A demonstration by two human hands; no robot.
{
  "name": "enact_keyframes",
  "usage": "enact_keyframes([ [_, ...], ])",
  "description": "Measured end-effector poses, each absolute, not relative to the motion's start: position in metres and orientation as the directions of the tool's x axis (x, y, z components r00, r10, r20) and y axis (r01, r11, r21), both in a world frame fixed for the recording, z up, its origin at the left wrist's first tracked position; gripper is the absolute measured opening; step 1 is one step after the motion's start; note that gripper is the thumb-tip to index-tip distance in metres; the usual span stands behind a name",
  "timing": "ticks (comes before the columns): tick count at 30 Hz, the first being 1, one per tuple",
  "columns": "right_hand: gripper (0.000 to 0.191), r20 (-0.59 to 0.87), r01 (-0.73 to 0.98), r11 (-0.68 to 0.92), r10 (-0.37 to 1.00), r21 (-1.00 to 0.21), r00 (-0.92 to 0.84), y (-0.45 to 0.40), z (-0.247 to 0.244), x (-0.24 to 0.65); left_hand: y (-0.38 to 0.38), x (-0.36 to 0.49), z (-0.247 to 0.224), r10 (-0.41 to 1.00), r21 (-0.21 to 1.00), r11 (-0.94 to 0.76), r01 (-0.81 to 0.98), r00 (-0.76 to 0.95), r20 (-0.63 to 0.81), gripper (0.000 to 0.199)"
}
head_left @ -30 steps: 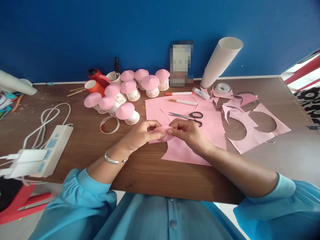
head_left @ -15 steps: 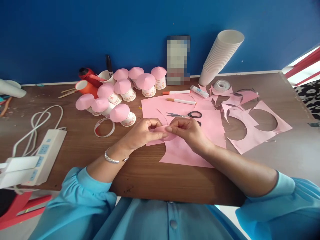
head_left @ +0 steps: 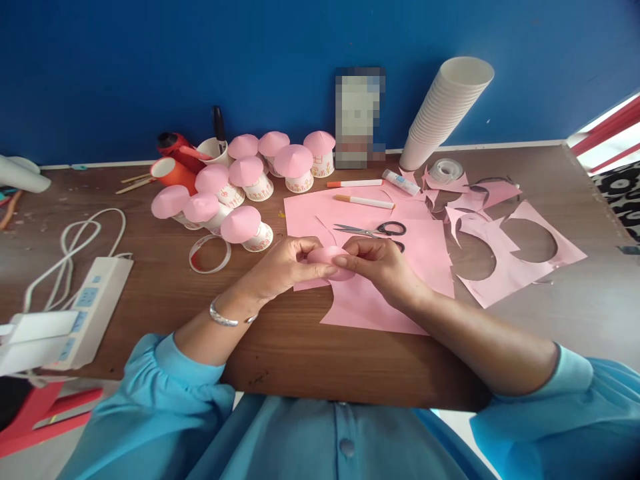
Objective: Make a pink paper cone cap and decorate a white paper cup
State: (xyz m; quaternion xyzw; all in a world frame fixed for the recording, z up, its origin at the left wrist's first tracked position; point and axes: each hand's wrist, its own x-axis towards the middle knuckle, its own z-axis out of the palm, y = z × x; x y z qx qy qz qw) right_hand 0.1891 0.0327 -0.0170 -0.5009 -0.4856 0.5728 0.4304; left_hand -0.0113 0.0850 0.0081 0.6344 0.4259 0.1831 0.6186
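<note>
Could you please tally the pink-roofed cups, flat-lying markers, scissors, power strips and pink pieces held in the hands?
Pink-roofed cups: 9
Markers lying flat: 2
Scissors: 1 pair
Power strip: 1
Held pink piece: 1
Total: 14, counting the scissors as one

"What lies off to your left?"
"You have a white power strip (head_left: 106,293) slanting across the counter (head_left: 350,367), white adapters (head_left: 43,340) plugged in, a white cable (head_left: 124,227) looped beside it. A red frame (head_left: 35,417) shows below."
"And ahead of you?"
"A blue wall (head_left: 250,53); a device with a blurred screen (head_left: 356,113) stands against it. Far right, black-and-white patterned cloth (head_left: 617,200)."
</note>
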Motion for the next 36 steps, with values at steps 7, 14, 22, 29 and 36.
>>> enact_keyframes([
  [7,0.05,-0.146,0.008,-0.147,0.975,-0.989,-0.169,0.032,-0.016,0.189,0.087,-0.012,0.005,0.713,0.938,0.136,0.32,0.625,-0.317,0.037],
  [14,0.04,-0.196,-0.033,-0.205,0.962,-0.978,-0.189,0.035,-0.024,0.19,0.086,-0.017,-0.004,0.691,0.931,0.175,0.319,0.634,-0.347,0.04],
  [22,0.043,-0.317,-0.081,-0.335,0.932,-0.939,-0.177,0.041,-0.026,0.191,0.084,-0.021,-0.009,0.7,0.951,0.248,0.184,0.645,-0.308,0.035],
  [29,0.039,-0.256,-0.059,-0.262,0.962,-0.963,-0.095,0.042,-0.028,0.193,0.069,-0.055,-0.017,0.876,0.93,0.128,0.344,0.401,-0.269,0.034],
  [36,0.028,-0.239,-0.028,-0.245,0.961,-0.969,-0.136,0.064,-0.02,0.182,0.071,-0.085,-0.029,0.969,0.807,-0.149,0.571,0.247,0.004,0.021],
])
